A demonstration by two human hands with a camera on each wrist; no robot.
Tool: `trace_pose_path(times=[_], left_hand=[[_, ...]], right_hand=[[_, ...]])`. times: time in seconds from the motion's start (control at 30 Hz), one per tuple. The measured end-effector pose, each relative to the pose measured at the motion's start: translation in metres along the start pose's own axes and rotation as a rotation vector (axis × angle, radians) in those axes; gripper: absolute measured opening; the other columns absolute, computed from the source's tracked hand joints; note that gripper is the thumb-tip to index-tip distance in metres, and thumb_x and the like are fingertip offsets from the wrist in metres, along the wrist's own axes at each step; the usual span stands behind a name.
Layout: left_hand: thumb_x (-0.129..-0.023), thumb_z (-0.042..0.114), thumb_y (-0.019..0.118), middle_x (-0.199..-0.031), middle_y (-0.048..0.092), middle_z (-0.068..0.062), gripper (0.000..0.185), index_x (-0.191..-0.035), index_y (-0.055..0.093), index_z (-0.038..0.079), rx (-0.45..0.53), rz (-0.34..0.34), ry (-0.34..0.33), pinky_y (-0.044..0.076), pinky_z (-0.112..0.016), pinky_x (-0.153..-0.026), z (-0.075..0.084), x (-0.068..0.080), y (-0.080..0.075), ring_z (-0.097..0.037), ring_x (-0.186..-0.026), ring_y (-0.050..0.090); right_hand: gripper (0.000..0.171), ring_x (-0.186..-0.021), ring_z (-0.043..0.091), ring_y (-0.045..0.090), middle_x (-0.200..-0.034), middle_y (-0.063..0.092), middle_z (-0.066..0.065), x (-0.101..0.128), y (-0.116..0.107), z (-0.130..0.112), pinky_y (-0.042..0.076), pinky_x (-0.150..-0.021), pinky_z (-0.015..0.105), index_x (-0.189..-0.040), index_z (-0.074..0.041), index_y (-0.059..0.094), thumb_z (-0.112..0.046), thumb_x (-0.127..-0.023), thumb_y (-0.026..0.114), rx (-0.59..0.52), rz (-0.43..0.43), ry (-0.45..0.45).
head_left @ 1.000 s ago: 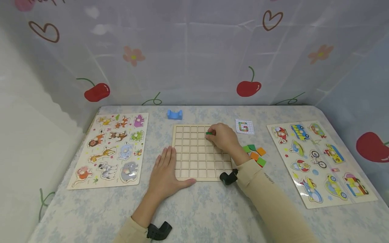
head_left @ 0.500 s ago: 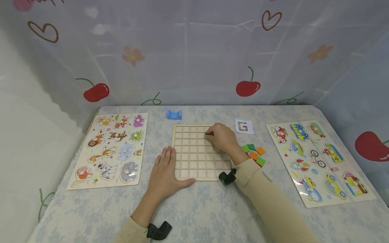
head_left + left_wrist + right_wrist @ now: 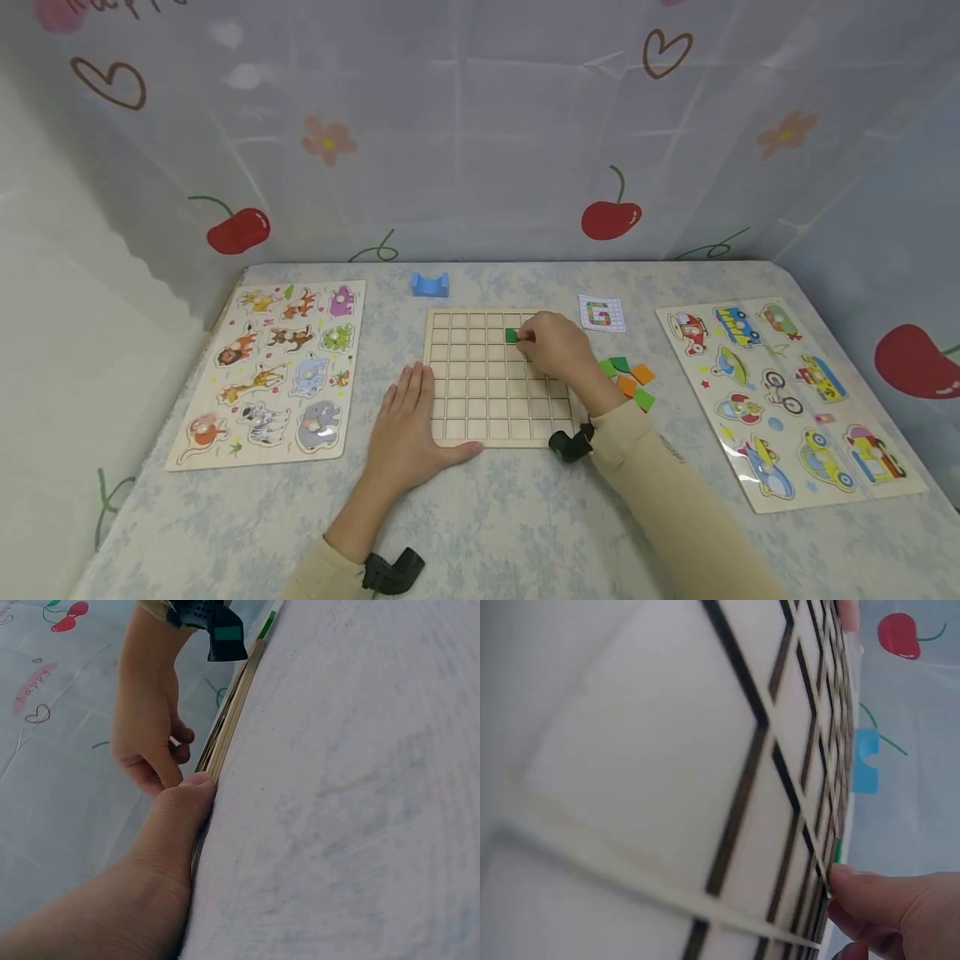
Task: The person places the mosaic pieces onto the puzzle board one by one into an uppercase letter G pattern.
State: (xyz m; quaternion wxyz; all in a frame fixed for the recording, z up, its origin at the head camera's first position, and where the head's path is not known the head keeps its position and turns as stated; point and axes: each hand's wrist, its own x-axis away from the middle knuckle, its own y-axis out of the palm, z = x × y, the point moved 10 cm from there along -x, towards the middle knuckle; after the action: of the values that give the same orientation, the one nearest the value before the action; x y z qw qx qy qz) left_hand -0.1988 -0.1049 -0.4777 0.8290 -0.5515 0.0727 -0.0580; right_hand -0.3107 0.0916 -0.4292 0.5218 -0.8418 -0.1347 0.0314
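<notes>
A wooden grid board [image 3: 477, 387] lies in the middle of the table in the head view. My left hand [image 3: 405, 421] rests flat at its left edge, fingers straight, with the thumb along the near edge. My right hand [image 3: 557, 343] is over the board's upper right, its curled fingers and thumb holding the right edge of a green square tile [image 3: 512, 336]. That tile lies nearly flat at a cell in the second row from the back. In the right wrist view only a sliver of the green tile [image 3: 838, 849] shows beyond the thumb.
Several loose tiles, including an orange tile [image 3: 642, 373], lie right of the board. A small card [image 3: 602, 313] with a coloured G is behind them. A blue plastic holder [image 3: 430, 285] stands at the back. An animal puzzle [image 3: 288, 392] lies left, a vehicle puzzle [image 3: 757, 446] right.
My right hand has shifted slightly right and toward me. The green tile has gone from tilted between the fingertips to nearly flat on the board. My left hand has stayed put.
</notes>
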Motion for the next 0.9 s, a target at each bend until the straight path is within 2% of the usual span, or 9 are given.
trace_pose_path(times=[0.1, 0.23, 0.47, 0.63, 0.8, 0.9], left_hand=[[-0.066, 0.09, 0.057, -0.168, 0.009, -0.014, 0.135, -0.159, 0.011, 0.003, 0.004, 0.0, -0.001, 0.012, -0.049, -0.126, 0.0, 0.0, 0.0, -0.028, -0.156, 0.007], [-0.066, 0.088, 0.06, -0.167, 0.01, -0.014, 0.135, -0.159, 0.011, 0.002, 0.009, 0.006, 0.002, 0.013, -0.05, -0.125, 0.0, 0.0, 0.0, -0.029, -0.156, 0.008], [-0.066, 0.089, 0.059, -0.168, 0.009, -0.014, 0.136, -0.159, 0.012, 0.002, 0.007, -0.003, -0.011, 0.012, -0.048, -0.126, 0.001, 0.0, 0.0, -0.028, -0.156, 0.006], [-0.066, 0.088, 0.061, -0.167, 0.009, -0.014, 0.136, -0.158, 0.012, 0.001, 0.019, 0.001, -0.017, 0.012, -0.049, -0.126, 0.002, 0.0, -0.002, -0.028, -0.156, 0.007], [-0.066, 0.089, 0.059, -0.168, 0.008, -0.013, 0.137, -0.159, 0.01, 0.001, 0.016, -0.015, -0.023, 0.011, -0.048, -0.126, 0.002, 0.0, -0.001, -0.027, -0.156, 0.005], [-0.065, 0.089, 0.059, -0.168, 0.008, -0.013, 0.137, -0.158, 0.01, 0.002, 0.02, -0.022, -0.024, 0.01, -0.049, -0.126, 0.002, -0.001, 0.0, -0.027, -0.156, 0.005]], right_hand=[[0.022, -0.078, 0.019, 0.062, -0.107, 0.07, 0.004, 0.009, -0.006, 0.009, 0.05, -0.064, 0.033, -0.115, -0.015, 0.073, -0.022, -0.095, 0.067, -0.03, 0.0, -0.003], [0.03, -0.066, 0.02, 0.054, -0.105, 0.067, 0.005, 0.024, -0.018, 0.034, 0.042, -0.057, 0.03, -0.124, -0.015, 0.068, -0.024, -0.095, 0.066, -0.072, 0.009, 0.043], [0.036, -0.088, 0.027, 0.056, -0.114, 0.063, 0.013, 0.059, -0.044, 0.09, 0.047, -0.071, 0.035, -0.129, -0.011, 0.064, -0.026, -0.097, 0.064, -0.046, 0.04, 0.139], [0.044, -0.098, 0.033, 0.056, -0.123, 0.059, 0.02, 0.08, -0.053, 0.125, 0.05, -0.074, 0.041, -0.134, -0.007, 0.059, -0.029, -0.096, 0.063, -0.01, -0.019, 0.245], [0.042, -0.106, 0.037, 0.056, -0.123, 0.061, 0.023, 0.089, -0.054, 0.144, 0.05, -0.084, 0.053, -0.13, -0.001, 0.062, -0.026, -0.096, 0.062, 0.024, -0.063, 0.283], [0.039, -0.105, 0.036, 0.059, -0.12, 0.065, 0.023, 0.089, -0.052, 0.149, 0.05, -0.086, 0.054, -0.126, 0.001, 0.064, -0.024, -0.096, 0.061, 0.029, -0.071, 0.275]])
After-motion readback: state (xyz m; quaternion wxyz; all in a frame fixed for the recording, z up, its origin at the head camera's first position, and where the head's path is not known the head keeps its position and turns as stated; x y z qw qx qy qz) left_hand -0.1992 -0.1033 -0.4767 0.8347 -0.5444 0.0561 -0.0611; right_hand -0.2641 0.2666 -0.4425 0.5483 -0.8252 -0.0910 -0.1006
